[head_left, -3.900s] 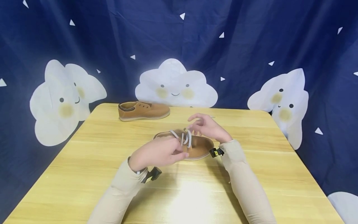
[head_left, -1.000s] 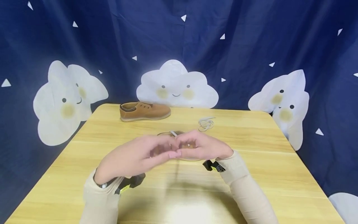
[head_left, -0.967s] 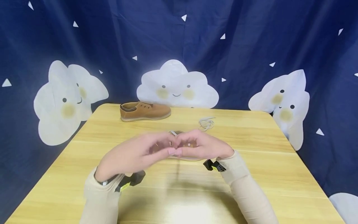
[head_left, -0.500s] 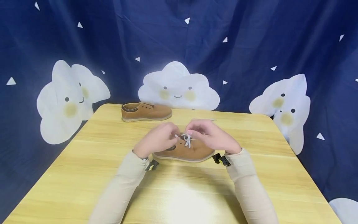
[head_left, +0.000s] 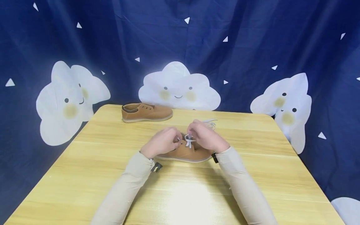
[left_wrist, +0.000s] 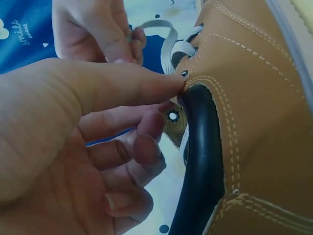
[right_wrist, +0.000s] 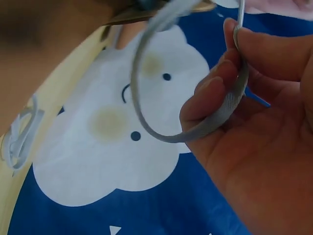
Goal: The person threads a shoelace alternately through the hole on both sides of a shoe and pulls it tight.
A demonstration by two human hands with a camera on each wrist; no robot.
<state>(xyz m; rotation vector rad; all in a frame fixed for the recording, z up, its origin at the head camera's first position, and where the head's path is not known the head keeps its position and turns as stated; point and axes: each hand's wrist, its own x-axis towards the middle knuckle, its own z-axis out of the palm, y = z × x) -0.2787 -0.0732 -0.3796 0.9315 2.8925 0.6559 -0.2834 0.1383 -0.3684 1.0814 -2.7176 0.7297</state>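
Note:
A brown leather shoe lies on the table with its toe to the right, a light grey shoelace threaded through some of its eyelets. My left hand pinches the eyelet edge by the collar; in the left wrist view the thumb presses beside an eyelet with no lace through it, above the dark collar lining. Above the lacing, my right hand pinches the lace near its tip. In the right wrist view the lace hangs in a curve from that right hand.
A second brown shoe, without laces, stands at the back left of the wooden table. Another grey lace lies loosely coiled behind my right hand. A blue curtain with white clouds hangs behind the table.
My hands, earlier fingertip to fingertip above the shoe, have parted. The left now grips the shoe's eyelet edge and the right has the lace end slightly raised. The second shoe has not moved.

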